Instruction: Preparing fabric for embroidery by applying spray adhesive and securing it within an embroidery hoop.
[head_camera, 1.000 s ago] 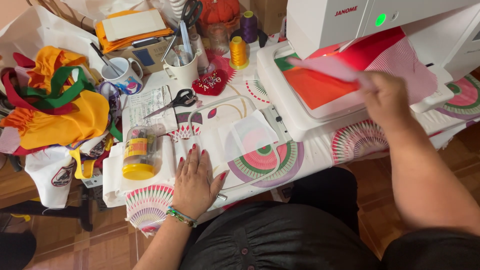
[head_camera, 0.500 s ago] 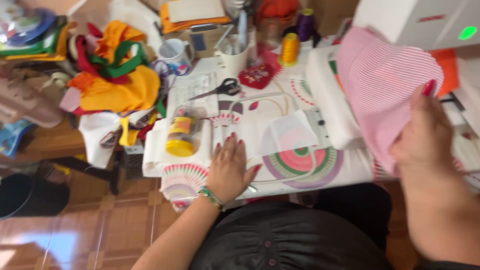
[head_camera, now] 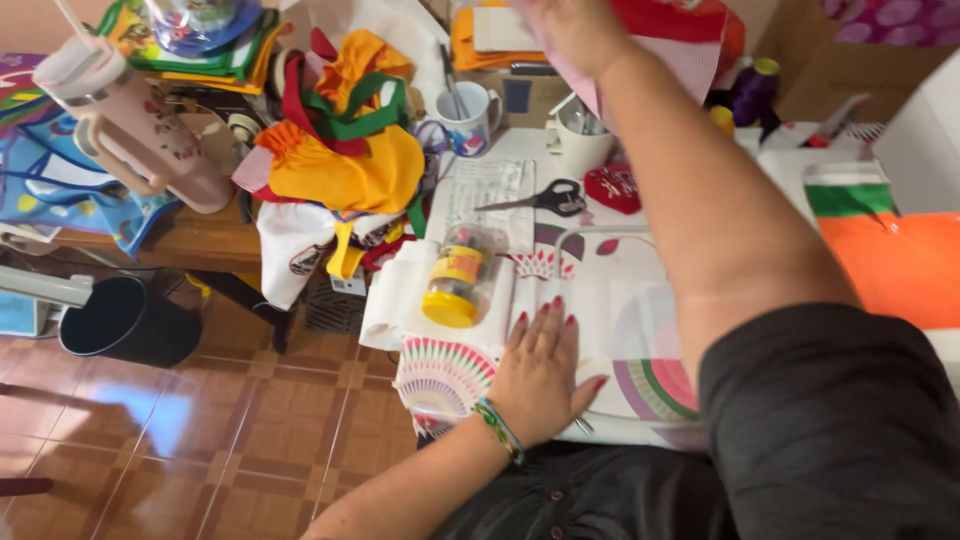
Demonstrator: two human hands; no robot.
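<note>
Table (head_camera: 640, 270): covered by a white cloth printed with pink and green fan shapes; fills the middle and right of the view.
Fabric heap (head_camera: 340, 160): orange, yellow, red and green pieces piled at the table's 10 o'clock corner, spilling over its left edge.
Orange cloth (head_camera: 900, 265): flat at 3 o'clock, with a green and white band along its upper end.
Right hand (head_camera: 570, 30): raised at 12 o'clock at the far side of the table, the forearm crossing the view diagonally; fingers closed on a pink-and-white striped fabric.
Striped fabric (head_camera: 690, 55): held up in the air above the far side of the table, partly cut off by the top edge.
Left hand (head_camera: 540, 365): at 6 o'clock, flat and open, palm down on the white paper, fingers spread, holding nothing; a beaded bracelet at the wrist.
White paper (head_camera: 600, 310): lies on the cloth under the left hand's fingertips.
Yellow-lidded jar (head_camera: 455, 280): on its side on a folded white pad, just beside the left hand at its 10 o'clock.
Scissors (head_camera: 535, 200): black-handled, lying closed at 12 o'clock from the jar.
White mugs (head_camera: 475, 115): two, at 12 o'clock, near the scissors.
</note>
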